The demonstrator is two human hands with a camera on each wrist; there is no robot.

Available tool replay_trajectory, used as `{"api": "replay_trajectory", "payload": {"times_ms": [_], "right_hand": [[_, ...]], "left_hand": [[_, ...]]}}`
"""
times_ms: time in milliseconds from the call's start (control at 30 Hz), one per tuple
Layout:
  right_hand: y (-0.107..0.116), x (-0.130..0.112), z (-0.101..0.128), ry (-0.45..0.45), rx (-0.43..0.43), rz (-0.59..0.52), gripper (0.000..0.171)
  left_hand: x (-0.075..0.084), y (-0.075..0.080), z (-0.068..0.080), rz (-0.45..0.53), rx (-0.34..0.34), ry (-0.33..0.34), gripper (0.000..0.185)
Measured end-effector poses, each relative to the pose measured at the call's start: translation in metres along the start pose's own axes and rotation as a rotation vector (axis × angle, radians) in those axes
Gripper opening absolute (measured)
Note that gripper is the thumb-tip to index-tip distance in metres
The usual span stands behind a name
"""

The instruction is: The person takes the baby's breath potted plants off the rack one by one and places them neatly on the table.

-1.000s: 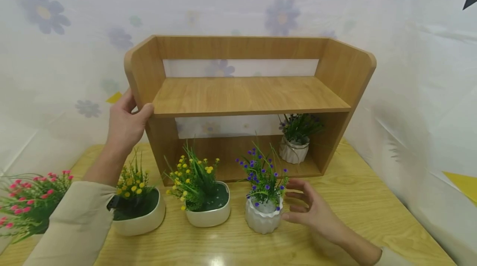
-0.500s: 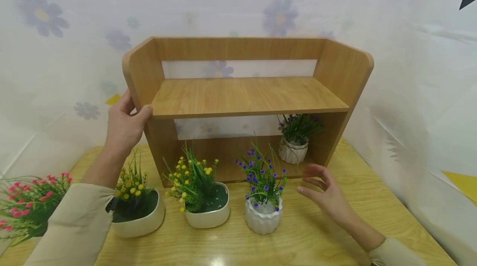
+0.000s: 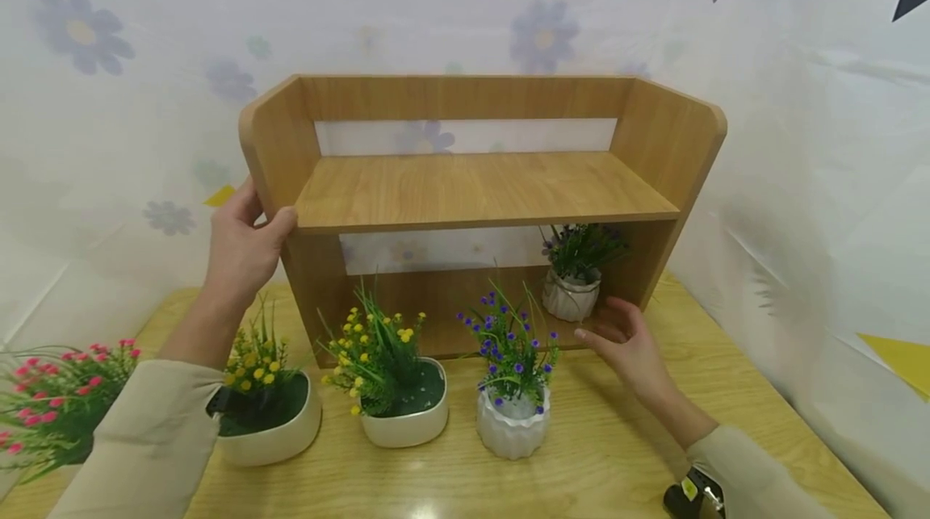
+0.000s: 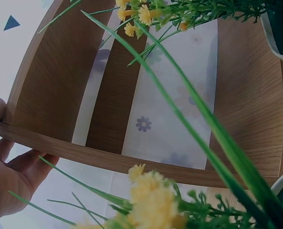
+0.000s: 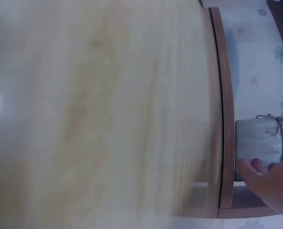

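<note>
My left hand (image 3: pixel 247 240) grips the left side panel of a two-tier wooden desk shelf (image 3: pixel 487 188), thumb on its front edge and fingers behind. In the left wrist view those fingers (image 4: pixel 36 164) wrap the panel's edge. On the lower tier at the right stands a white ribbed pot (image 3: pixel 571 295) with dark purple flowers and a cord round it. My right hand (image 3: pixel 632 349) reaches to the pot's lower right side with loosely bent fingers. In the right wrist view its fingertips (image 5: pixel 248 169) overlap the pot's wall (image 5: pixel 258 140). The upper tier hides some of the flowers.
In front of the shelf, on the wooden table (image 3: pixel 581 470), stand a white pot with purple flowers (image 3: pixel 512 426) and two cream pots with yellow flowers, one nearer the middle (image 3: pixel 407 422) and one by my left forearm (image 3: pixel 269 438). Pink flowers (image 3: pixel 58 390) are at far left.
My right hand has left the side of the front purple-flowered pot and moved right and up to the pot on the lower tier. The left hand keeps its grip on the shelf.
</note>
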State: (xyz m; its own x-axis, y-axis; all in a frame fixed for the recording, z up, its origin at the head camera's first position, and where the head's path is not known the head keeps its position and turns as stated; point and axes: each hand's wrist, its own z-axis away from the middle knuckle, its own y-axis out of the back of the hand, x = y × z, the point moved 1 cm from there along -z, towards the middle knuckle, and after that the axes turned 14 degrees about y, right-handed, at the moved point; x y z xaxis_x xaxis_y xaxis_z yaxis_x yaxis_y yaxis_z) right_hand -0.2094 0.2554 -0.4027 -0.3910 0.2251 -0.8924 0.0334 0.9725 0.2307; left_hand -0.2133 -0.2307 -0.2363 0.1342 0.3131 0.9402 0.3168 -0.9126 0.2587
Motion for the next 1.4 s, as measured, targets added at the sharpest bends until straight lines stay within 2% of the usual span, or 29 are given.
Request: {"api": "replay_trajectory", "payload": {"times_ms": [133,267,567,700,900,1400], "right_hand": [[-0.004,0.006,-0.009,0.001,0.029,0.013,0.088],[-0.007,0.011,-0.018,0.007,0.052,0.071,0.092],[-0.016,0.018,-0.033,0.0,0.115,0.112,0.089],[-0.017,0.022,-0.04,0.0,0.141,0.17,0.091],[-0.017,0.027,-0.049,0.024,0.148,0.218,0.091],[-0.019,0.023,-0.06,0.002,0.194,0.27,0.088]], "left_hand": [[0.0,0.0,0.0,0.003,0.003,-0.003,0.06],[0.0,0.0,0.0,0.002,0.001,-0.006,0.06],[-0.001,0.0,-0.001,0.005,0.0,-0.019,0.059],[-0.001,-0.002,0.0,0.013,-0.003,-0.016,0.059],[-0.001,-0.004,0.001,0.013,-0.002,-0.006,0.059],[0.002,-0.004,0.003,0.017,-0.002,-0.022,0.058]]}}
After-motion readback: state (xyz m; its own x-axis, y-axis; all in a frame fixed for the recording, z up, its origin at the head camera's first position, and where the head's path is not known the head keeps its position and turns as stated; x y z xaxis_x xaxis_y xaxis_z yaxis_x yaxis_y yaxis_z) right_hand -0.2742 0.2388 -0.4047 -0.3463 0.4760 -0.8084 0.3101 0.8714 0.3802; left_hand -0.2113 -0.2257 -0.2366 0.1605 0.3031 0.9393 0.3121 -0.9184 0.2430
